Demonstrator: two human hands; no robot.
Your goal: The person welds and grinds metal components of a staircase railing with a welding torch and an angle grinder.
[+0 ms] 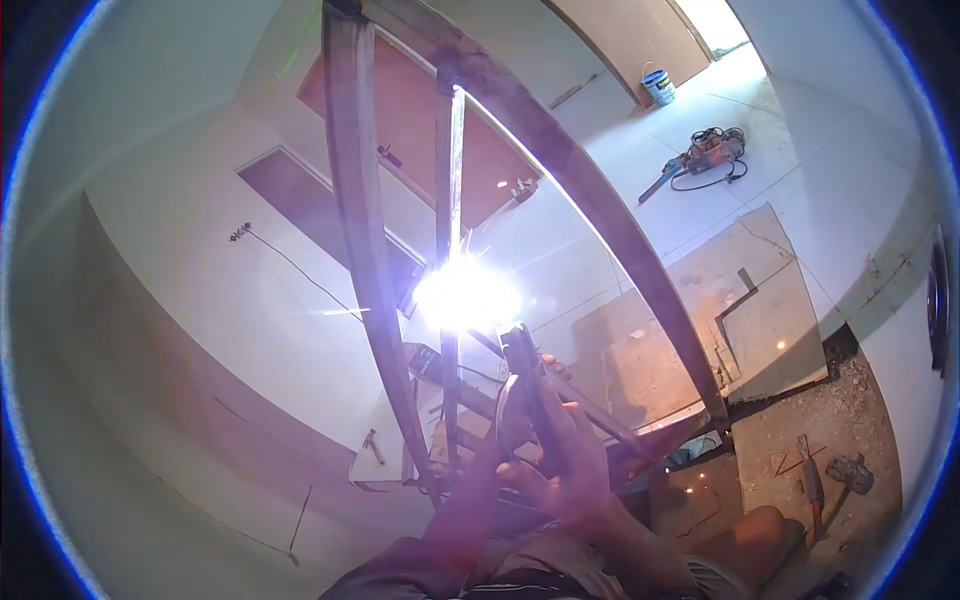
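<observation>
A dark metal frame (350,150) of long bars stands tilted in front of me, with a thinner inner bar (447,180) running down its middle. An intense white welding arc with sparks burns on that inner bar and hides the metal around it. My right hand (575,455) is closed around a dark welding electrode holder (518,350), whose head points up at the glare. Close beside it, low in the view, is my left hand (478,490), near the holder's lower end; haze and overlap hide its fingers.
A corded power tool (710,155) and a blue bucket (659,87) are on the tiled floor at upper right. A worn board (780,270) lies right of the frame. A hammer (372,447) lies at lower left, and more tools (813,490) are at lower right.
</observation>
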